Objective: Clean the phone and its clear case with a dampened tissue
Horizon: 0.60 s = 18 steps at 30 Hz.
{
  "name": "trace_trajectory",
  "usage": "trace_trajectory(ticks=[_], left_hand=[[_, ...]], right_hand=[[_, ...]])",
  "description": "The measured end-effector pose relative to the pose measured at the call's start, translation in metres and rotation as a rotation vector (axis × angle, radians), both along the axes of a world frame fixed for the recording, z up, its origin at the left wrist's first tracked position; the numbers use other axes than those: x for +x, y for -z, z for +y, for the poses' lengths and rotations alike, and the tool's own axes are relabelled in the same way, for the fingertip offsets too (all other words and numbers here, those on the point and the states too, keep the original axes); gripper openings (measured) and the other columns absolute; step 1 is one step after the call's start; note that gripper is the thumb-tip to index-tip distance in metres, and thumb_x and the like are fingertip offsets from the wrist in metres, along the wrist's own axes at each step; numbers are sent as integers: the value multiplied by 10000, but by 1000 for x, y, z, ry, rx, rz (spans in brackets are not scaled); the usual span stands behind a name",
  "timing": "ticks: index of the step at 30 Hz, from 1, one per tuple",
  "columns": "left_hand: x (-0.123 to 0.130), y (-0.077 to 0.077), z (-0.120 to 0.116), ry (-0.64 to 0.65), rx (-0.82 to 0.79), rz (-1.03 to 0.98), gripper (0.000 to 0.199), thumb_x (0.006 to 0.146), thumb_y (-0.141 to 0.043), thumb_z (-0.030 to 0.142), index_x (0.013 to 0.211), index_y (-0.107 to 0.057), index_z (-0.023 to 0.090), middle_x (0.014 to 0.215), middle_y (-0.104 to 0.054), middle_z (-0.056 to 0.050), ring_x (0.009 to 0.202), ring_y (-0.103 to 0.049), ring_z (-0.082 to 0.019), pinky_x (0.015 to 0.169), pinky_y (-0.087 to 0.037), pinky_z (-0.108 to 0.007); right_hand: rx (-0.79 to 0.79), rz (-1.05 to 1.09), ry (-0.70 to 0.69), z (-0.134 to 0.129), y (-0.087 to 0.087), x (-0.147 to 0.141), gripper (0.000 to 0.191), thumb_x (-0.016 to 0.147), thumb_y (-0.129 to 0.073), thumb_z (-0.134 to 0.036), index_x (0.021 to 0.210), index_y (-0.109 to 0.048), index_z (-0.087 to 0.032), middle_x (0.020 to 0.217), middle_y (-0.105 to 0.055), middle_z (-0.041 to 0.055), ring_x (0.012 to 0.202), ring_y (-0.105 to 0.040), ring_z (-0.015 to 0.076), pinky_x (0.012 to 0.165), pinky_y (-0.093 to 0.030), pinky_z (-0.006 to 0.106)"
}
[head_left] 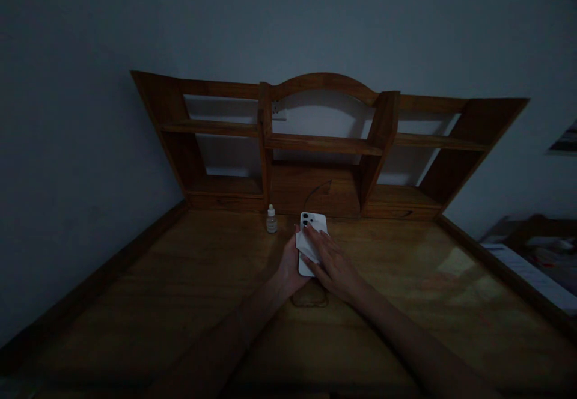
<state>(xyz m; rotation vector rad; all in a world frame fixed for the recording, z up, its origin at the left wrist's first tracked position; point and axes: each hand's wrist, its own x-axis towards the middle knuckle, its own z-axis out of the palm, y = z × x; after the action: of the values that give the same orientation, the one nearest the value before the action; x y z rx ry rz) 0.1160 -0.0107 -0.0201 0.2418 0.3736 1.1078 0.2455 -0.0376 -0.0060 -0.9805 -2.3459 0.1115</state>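
A white smartphone (319,221) is held above the desk with its back and camera lenses facing up. My left hand (290,267) grips it along the left edge, closed around its side. Across the phone's back lies my right hand (332,262), its fingers pressing a thin white cloth or tissue (305,245) against the surface. The fingers partly cover the cloth, so its exact kind is hard to make out. Under my wrists a clear phone case (310,304) rests on the desk. To the left of the phone stands a small white-capped bottle (271,221), upright and touched by neither hand.
The wooden desk (180,291) has raised side edges. A wooden shelf unit (324,143) with compartments and small drawers stands along its back, against the wall. A wall socket (279,112) shows through the shelf. White papers (532,276) lie beyond the right edge. The room is dim.
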Motion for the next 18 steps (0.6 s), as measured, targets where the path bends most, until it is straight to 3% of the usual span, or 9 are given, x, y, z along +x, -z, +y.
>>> trace_trajectory(ticks=[7,18], left_hand=[[0,-5,-3,-5,-29,14,345,890,-516,416,947,-690,124,865,-722,-65,855,-668,-190,862,-487,-281],[-1,-1,-1,14,-8,-1,343,888,-529,409,966,-689,117,893,-724,-82,860,-670,-200,878,-477,-295]], right_hand=[[12,-6,-3,0,1,1,647,986,-395,-336,1525,-48,-254,1575,-181,40,1439,-213,224,1172,-252,478],[26,-8,14,-1,1,0,651,982,-399,-328,1526,-53,-241,1577,-169,39,1439,-208,221,1175,-254,450]])
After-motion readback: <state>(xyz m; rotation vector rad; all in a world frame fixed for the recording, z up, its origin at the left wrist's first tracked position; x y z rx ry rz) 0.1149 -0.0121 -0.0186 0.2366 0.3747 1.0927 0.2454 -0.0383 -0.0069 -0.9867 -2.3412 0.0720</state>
